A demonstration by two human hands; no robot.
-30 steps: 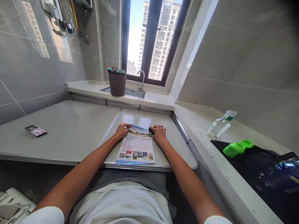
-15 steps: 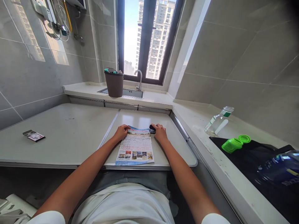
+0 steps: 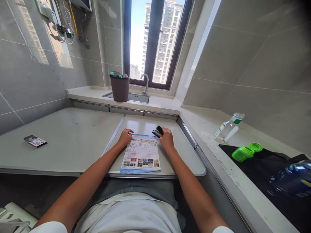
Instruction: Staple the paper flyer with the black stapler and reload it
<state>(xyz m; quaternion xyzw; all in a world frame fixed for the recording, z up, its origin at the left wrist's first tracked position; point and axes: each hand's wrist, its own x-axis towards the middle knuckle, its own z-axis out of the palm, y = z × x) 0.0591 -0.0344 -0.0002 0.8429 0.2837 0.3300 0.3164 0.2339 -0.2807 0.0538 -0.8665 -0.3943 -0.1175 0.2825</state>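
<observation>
A printed leaflet (image 3: 141, 154) with red text and small photos lies flat on the pale table panel (image 3: 184, 152) in front of me. My left hand (image 3: 125, 137) rests on the leaflet's far left corner, fingers curled down onto the paper. At the far right corner, my right hand (image 3: 166, 139) is closed on a small black stapler (image 3: 157, 131) that is tilted up off the sheet.
A brown bin (image 3: 119, 86) stands by the sink (image 3: 136, 96) and tap (image 3: 145, 82) under the window. A small card pack (image 3: 35, 141) lies far left. On the right counter are a clear bottle (image 3: 227, 128), a green collapsible cup (image 3: 245, 152) and a black mat (image 3: 272, 168).
The right hand has lifted the stapler off the leaflet's top edge and tilted it upward. The left hand has stayed on its corner. The view shifted slightly.
</observation>
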